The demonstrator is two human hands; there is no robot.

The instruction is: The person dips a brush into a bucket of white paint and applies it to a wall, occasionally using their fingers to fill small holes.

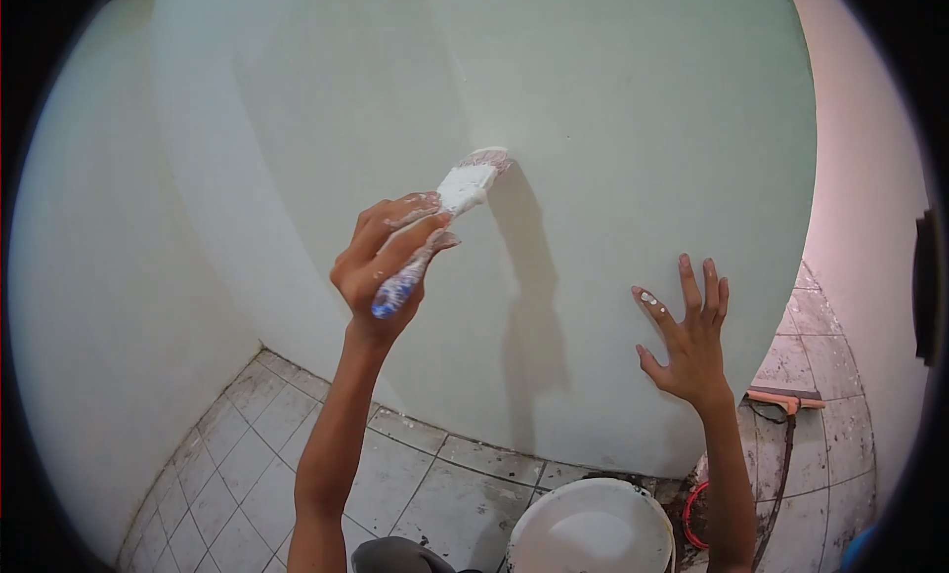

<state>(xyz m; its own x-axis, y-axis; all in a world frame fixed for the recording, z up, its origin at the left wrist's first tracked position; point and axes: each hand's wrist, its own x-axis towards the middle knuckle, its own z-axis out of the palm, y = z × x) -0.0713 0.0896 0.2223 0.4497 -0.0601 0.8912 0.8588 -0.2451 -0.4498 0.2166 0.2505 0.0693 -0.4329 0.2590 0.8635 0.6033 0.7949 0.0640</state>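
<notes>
My left hand (pixel 381 257) is closed around the blue, paint-smeared handle of a paintbrush (pixel 465 185). White paint coats the brush's ferrule, and its bristle tip meets the pale green wall (pixel 652 128). Some white paint marks the fingers of that hand. Lower and to the right, my right hand (pixel 692 341) is open with fingers spread against the wall, holding nothing. White spots show on its index finger. Below, between my arms, stands a white bucket (pixel 665 522) with whitish contents.
Paint-spotted floor tiles (pixel 405 474) run along the wall's foot. Past the wall's right edge lies an orange floor squeegee (pixel 786 400) with a dark handle. A red ring-shaped thing (pixel 690 514) is beside the bucket. A grey-clad knee (pixel 400 555) shows at the bottom.
</notes>
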